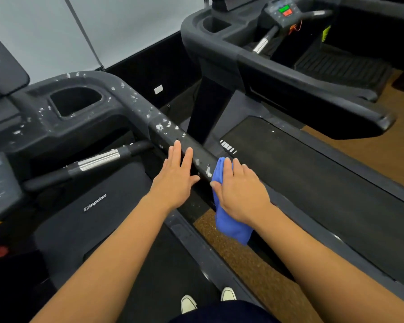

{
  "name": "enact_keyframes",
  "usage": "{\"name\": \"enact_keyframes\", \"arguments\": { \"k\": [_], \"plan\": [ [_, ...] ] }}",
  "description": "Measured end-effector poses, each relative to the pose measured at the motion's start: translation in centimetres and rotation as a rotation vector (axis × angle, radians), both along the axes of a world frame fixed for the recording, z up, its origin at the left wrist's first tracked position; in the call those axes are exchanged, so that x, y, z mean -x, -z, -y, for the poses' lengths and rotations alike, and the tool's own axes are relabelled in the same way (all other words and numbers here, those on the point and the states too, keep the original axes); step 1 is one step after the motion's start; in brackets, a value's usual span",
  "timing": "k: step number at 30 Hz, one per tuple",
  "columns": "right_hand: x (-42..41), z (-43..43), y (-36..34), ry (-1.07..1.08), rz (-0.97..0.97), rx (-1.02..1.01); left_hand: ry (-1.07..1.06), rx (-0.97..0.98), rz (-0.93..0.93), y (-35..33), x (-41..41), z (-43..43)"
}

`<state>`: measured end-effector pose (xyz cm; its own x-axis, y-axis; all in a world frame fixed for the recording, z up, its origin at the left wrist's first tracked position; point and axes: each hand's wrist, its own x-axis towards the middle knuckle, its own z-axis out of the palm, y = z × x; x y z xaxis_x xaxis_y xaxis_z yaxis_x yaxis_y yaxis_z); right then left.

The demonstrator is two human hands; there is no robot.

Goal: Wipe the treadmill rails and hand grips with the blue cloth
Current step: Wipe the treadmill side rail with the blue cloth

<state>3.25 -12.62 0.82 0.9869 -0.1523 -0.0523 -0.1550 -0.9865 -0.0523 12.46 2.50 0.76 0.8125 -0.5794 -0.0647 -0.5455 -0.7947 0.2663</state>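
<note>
The dark treadmill rail (149,117) runs from the console down toward me and is speckled with white flecks. My right hand (240,194) lies flat on the blue cloth (231,227), pressing it onto the near end of the rail; the cloth's tail hangs below my wrist. My left hand (175,178) rests beside it, open, fingers spread flat on the inner side of the rail. A hand grip (98,159) with a silver sensor band sticks out to the left, below the cup holder (76,101).
A console panel (0,180) with numbers sits at far left. A second treadmill (278,66) stands to the right, its belt (313,183) just past the rail. Brown floor (243,257) shows between the machines. My shoes (208,299) stand on the deck below.
</note>
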Motion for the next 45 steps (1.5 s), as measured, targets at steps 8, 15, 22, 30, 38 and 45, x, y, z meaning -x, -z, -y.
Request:
{"name": "enact_keyframes", "arguments": {
  "k": [8,15,22,30,38,45],
  "plan": [
    [2.4,2.7,0.7,-0.353,0.093,0.036,-0.009,0.024,0.002,0.2,0.4,0.0],
    [-1.2,-0.3,0.4,-0.041,0.011,0.029,-0.022,0.041,-0.003,0.0,0.6,0.0],
    [-0.3,2.2,1.0,-0.438,0.054,0.049,-0.001,0.058,-0.008,0.2,0.5,-0.2],
    [-4.1,-1.5,-0.4,-0.061,0.002,0.005,0.025,0.059,-0.009,0.2,0.4,-0.4],
    [-1.9,2.1,0.4,-0.456,0.092,0.001,0.026,0.075,-0.007,0.4,0.4,-0.7],
    [-4.0,-2.6,-0.2,-0.069,0.023,0.046,0.029,0.063,0.034,0.5,0.2,-1.0]
  ]
}}
